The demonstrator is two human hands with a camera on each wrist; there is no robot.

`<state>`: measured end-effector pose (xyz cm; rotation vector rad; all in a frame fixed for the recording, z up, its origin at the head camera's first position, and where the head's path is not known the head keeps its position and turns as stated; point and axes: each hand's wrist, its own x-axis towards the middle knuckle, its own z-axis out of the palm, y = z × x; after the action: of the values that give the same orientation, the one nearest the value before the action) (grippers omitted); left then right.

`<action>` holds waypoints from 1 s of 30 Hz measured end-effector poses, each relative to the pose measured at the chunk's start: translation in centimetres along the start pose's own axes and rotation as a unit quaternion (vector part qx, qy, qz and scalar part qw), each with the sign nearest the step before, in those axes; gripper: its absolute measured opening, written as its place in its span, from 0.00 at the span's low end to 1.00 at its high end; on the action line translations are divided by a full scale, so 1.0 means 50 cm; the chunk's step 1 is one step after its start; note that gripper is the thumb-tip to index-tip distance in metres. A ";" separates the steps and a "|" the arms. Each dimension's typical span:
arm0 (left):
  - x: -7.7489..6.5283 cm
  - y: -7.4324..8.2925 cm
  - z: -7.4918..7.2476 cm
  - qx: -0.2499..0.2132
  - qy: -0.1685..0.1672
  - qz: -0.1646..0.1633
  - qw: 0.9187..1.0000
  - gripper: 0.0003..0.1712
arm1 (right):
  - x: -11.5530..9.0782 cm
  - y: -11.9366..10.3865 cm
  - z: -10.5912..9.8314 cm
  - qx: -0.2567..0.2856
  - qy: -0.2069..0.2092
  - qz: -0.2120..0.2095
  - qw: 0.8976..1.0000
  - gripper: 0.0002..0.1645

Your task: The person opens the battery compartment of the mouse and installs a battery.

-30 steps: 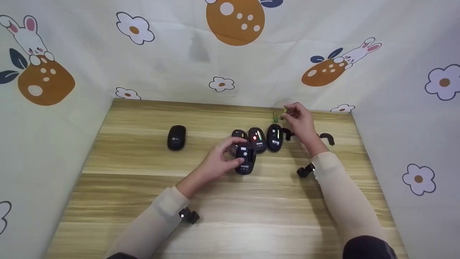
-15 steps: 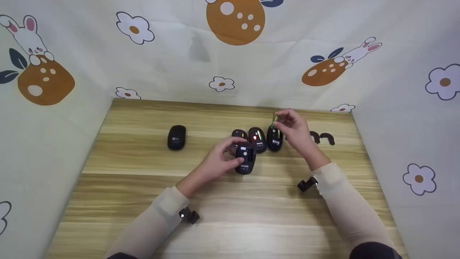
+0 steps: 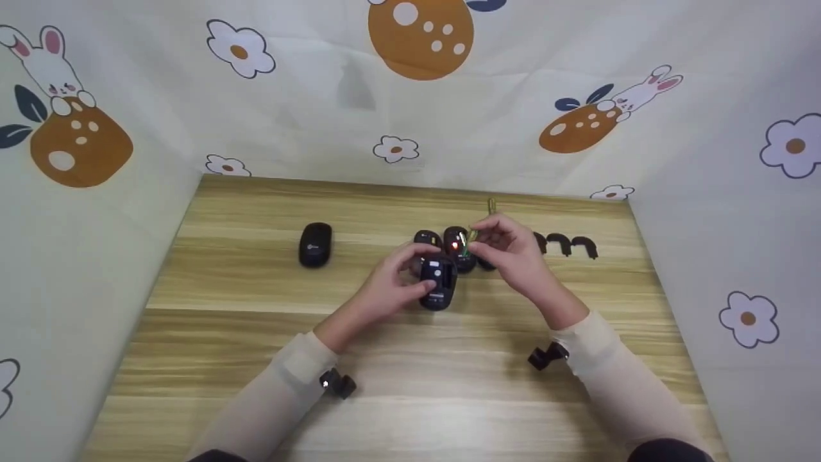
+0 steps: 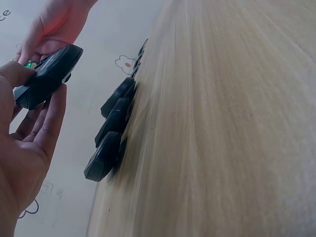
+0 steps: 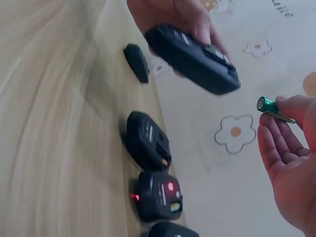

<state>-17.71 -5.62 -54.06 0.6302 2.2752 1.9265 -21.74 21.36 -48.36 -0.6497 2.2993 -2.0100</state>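
My left hand [image 3: 391, 279] grips a black computer mouse [image 3: 437, 285] by its sides, underside up, raised above the table. An open battery slot shows in that underside. Between thumb and fingertips, my right hand [image 3: 513, 253] pinches a green and gold battery [image 5: 268, 105], just right of the held mouse and apart from it. Behind the hands lie upturned mice in a row: one with a red light [image 3: 456, 239], one at its left [image 3: 426, 239], and one at its right [image 5: 170, 230], mostly hidden by my right hand in the head view.
Another battery [image 3: 492, 205] lies near the table's back edge. Several curved black covers [image 3: 584, 246] sit at the right. A black mouse [image 3: 315, 245] rests top up at the left. Patterned cloth walls [image 3: 308, 122] border the wooden table [image 3: 244, 282].
My right hand has picked up a battery at the back and carried it left and toward me, close to the held mouse. My left hand has stayed put with the mouse.
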 end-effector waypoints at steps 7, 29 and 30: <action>0.001 0.001 0.001 0.003 -0.005 0.014 1.000 0.33 | -0.012 -0.008 0.023 0.023 -0.032 -0.014 0.999 0.14; 0.002 0.001 0.003 0.008 -0.008 0.022 1.000 0.32 | -0.026 -0.010 0.053 -0.019 -0.064 -0.045 0.997 0.13; 0.002 0.002 0.003 0.007 -0.008 0.022 1.000 0.32 | -0.026 -0.009 0.054 -0.020 -0.065 -0.046 0.997 0.13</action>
<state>-17.73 -5.43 -53.98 0.6997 2.2852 1.9196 -19.66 19.22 -48.73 -0.8759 2.2803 -1.8983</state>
